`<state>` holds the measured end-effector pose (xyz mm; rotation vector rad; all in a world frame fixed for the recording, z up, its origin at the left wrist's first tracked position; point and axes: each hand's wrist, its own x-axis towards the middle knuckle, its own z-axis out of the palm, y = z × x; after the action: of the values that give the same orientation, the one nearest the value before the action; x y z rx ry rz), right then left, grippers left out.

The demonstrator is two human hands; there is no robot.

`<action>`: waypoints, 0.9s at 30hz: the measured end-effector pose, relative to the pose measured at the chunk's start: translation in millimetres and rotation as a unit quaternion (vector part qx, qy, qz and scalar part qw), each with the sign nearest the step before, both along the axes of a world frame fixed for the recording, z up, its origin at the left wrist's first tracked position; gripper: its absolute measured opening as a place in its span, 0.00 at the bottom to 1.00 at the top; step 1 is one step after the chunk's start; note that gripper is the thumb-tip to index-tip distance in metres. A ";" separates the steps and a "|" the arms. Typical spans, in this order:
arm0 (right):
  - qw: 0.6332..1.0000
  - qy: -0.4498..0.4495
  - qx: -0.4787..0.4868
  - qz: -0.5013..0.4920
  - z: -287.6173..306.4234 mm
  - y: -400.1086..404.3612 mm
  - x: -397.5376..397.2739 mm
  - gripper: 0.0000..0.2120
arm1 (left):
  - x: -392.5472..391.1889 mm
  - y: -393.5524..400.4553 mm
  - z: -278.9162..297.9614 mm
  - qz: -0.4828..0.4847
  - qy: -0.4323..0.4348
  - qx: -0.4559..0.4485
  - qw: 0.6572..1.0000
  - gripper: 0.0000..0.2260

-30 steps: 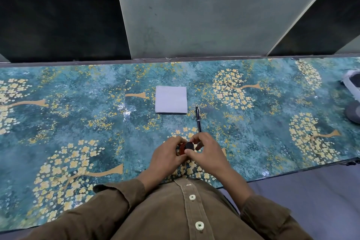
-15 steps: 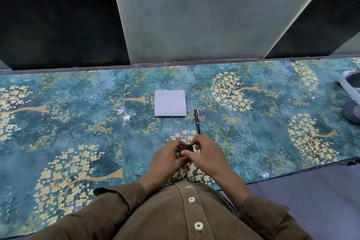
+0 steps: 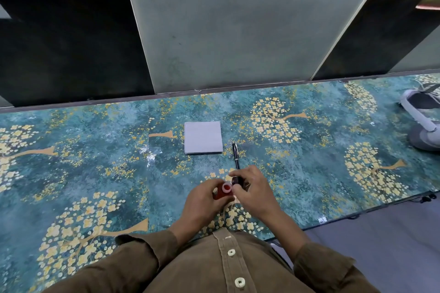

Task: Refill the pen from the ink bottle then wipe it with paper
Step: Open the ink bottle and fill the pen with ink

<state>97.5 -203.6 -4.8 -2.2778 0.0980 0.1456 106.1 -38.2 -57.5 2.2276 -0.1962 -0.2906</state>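
Note:
A small red ink bottle [image 3: 222, 194] stands on the table near its front edge, and my left hand [image 3: 202, 200] wraps around it. Its pale round mouth [image 3: 226, 188] shows uncovered from above. Just to the right of the mouth, my right hand [image 3: 256, 191] pinches the dark cap [image 3: 236, 181] in its fingertips. A slim black pen [image 3: 236, 156] lies on the table beyond my hands, its near end hidden behind my right fingers. The folded white paper [image 3: 203, 137] lies flat to the left of the pen's far end.
The table [image 3: 95, 162] has a glossy teal cover with yellow flower trees. A white and grey device [image 3: 421, 123] sits at the far right. A pale wall panel and dark panels rise right behind the table's back edge.
The dark cap sat on the bottle between both hands before. Now my right hand has lifted it off to the right, and the bottle's mouth shows.

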 end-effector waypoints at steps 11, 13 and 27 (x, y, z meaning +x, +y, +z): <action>0.993 0.081 -0.069 -0.045 -30.6 -26.3 -12.1 0.10 | 10.2 -13.3 0.3 -0.007 -0.001 0.040 0.999 0.24; 0.991 0.086 -0.103 -0.028 -36.2 -28.2 -13.6 0.09 | 11.6 -13.4 0.9 -0.012 0.014 0.048 0.999 0.25; 0.988 0.127 -0.077 -0.042 -21.0 -35.3 58.2 0.09 | 13.0 22.0 14.7 0.080 0.085 -0.072 0.991 0.18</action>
<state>155.7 -238.9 -25.8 -2.3937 0.3479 0.3965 119.1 -16.2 -42.8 2.0505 0.0532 -0.3657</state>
